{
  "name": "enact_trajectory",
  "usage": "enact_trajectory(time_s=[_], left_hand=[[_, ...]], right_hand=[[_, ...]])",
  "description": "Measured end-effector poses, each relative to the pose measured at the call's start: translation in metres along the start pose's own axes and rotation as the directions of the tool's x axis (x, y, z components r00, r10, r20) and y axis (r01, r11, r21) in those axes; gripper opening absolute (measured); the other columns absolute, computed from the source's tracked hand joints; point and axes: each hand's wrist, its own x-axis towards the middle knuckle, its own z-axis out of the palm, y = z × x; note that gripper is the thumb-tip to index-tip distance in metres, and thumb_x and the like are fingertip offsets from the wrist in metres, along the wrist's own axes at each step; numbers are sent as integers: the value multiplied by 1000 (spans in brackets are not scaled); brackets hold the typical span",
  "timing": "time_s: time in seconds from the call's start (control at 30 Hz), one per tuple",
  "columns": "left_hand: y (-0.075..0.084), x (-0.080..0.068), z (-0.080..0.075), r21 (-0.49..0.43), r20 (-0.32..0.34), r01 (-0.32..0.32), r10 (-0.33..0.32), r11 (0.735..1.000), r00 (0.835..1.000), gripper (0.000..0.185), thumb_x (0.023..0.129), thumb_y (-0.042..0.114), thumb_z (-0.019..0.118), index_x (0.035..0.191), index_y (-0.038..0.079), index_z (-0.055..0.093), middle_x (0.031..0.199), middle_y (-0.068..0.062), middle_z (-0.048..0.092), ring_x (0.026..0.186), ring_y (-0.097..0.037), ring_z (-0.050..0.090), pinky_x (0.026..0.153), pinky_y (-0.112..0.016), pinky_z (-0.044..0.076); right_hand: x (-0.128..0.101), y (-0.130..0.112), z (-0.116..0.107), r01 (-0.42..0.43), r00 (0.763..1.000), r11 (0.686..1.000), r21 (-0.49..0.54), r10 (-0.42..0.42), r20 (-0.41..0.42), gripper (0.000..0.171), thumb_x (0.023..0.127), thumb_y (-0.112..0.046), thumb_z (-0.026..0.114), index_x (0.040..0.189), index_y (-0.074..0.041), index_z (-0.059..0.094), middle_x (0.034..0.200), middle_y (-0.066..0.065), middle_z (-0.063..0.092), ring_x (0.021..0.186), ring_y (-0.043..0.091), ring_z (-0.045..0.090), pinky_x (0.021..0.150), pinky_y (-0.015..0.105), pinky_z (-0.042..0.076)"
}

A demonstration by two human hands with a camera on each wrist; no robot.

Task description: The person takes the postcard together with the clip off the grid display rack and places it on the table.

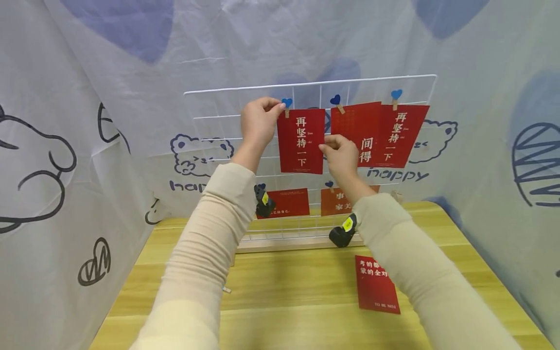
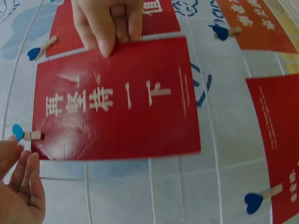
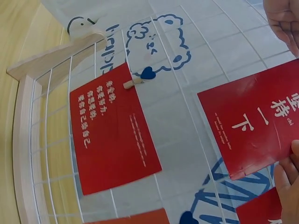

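Observation:
Upright against a white wire grid [image 1: 245, 88] is a red card [image 1: 302, 141] with white characters. A small wooden clothespin with a light blue heart [image 2: 17, 132] sits on the card's upper left corner. My left hand [image 1: 258, 121] pinches this clothespin at its heart end between thumb and fingertips. On the opposite side, my right hand [image 1: 343, 155] pinches the card's right edge, thumb in front and fingers partly hidden behind. To its right hang another red card [image 1: 356, 119] under a dark blue heart clothespin [image 1: 336, 100] and a further red card [image 1: 404, 136] under a light blue one [image 1: 396, 94].
Lower on the grid hang a red card [image 3: 114, 130] and an orange-red card [image 2: 261, 23], each with a dark blue heart clothespin. The grid stands in a wooden base [image 1: 280, 246] on a wooden table [image 1: 280, 291]. A loose red card [image 1: 377, 291] and a clothespin [image 1: 226, 289] lie there.

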Motion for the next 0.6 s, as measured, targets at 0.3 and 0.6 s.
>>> enact_trajectory(time_s=[0.3,0.6], left_hand=[[8,5,7,7,-15,-33,33,999,999,26,84,22,56,108,13,62,92,-2,62,80,-11,52,64,-18,39],[9,7,6,52,7,-20,19,998,1000,23,86,25,53,104,14,64,96,1,60,85,-10,51,70,-19,41]], right_hand=[[3,2,2,16,999,999,42,-14,-45,22,83,-11,57,103,-3,60,91,10,57,81,19,54,72,26,47],[1,2,1,12,1000,998,65,-11,-13,21,83,-11,56,102,-4,59,91,9,56,82,18,53,73,24,47]])
